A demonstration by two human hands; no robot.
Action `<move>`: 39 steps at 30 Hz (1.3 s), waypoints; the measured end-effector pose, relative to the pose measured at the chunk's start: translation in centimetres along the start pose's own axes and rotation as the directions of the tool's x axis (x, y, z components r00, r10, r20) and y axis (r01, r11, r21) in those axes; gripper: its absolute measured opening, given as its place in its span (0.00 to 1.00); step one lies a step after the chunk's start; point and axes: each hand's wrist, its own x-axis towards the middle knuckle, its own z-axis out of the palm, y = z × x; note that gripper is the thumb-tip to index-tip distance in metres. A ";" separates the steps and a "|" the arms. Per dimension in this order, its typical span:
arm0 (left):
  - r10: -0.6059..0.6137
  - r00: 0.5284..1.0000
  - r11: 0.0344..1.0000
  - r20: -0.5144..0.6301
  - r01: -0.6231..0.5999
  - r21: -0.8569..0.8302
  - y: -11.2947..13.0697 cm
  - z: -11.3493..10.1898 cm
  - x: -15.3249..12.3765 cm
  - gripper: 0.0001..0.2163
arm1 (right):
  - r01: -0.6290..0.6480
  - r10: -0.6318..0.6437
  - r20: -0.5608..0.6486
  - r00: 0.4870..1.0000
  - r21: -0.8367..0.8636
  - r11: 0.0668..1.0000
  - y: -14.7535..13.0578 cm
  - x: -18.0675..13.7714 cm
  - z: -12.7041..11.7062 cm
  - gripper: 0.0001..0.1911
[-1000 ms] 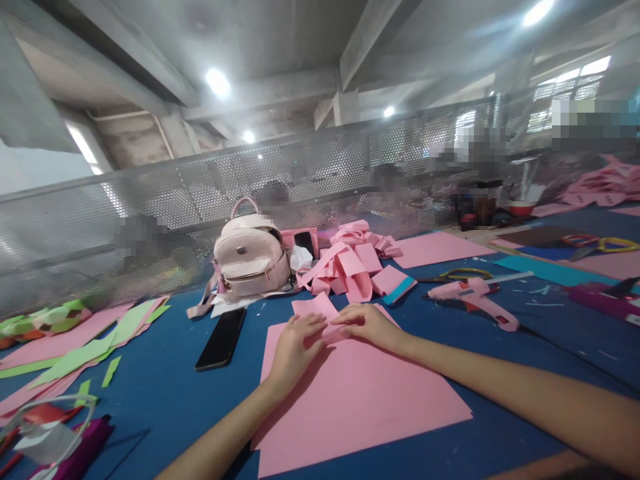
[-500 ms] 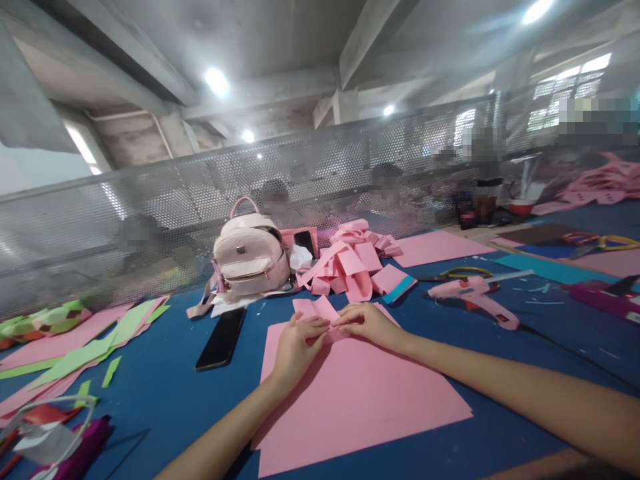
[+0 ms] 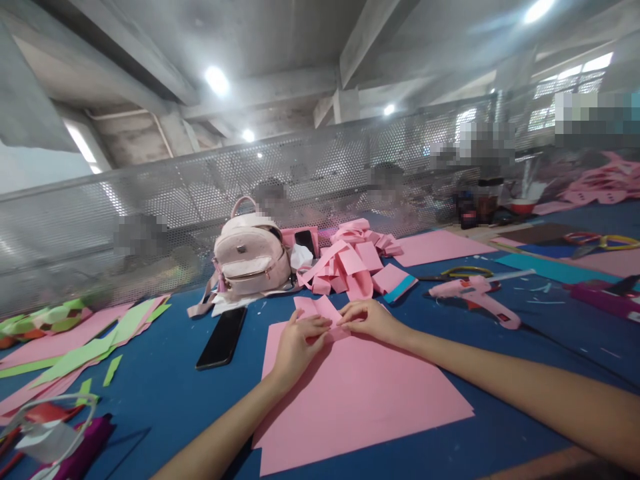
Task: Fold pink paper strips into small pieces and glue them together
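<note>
A large pink paper sheet (image 3: 360, 400) lies on the blue table (image 3: 165, 387) in front of me. At its far edge sits a small folded pink paper strip (image 3: 316, 309). My left hand (image 3: 296, 347) and my right hand (image 3: 371, 321) meet over that strip, fingers curled and pinching its near end. Both forearms stretch across the sheet.
A black phone (image 3: 222, 337) lies left of the sheet. Behind stand a pale pink backpack (image 3: 250, 260) and a heap of folded pink strips (image 3: 353, 261). A pink glue gun (image 3: 475, 297) and scissors (image 3: 460, 273) lie right. Green and pink scraps (image 3: 80, 340) cover the left. Other people sit behind a mesh screen.
My fingers have shifted slightly on the folded strip, the right hand curling a little closer to the left. Everything else stays put.
</note>
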 end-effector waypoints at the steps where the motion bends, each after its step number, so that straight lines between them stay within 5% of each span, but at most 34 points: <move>1: 0.002 1.000 1.000 0.000 -0.002 -0.002 0.0 0.0 0.0 0.08 | -0.002 0.002 0.002 1.000 0.002 1.000 0.0 0.0 0.0 0.08; 26: 0.078 0.997 0.989 0.014 -0.079 0.123 -0.9 -2.0 -0.3 0.06 | -0.067 0.066 0.020 0.998 0.073 0.995 0.8 0.3 -0.9 0.15; 39: 0.239 0.970 0.956 -0.031 -0.230 0.182 -1.2 -2.1 -0.5 0.07 | -0.097 0.097 0.010 0.995 0.107 0.989 0.6 0.1 -0.7 0.11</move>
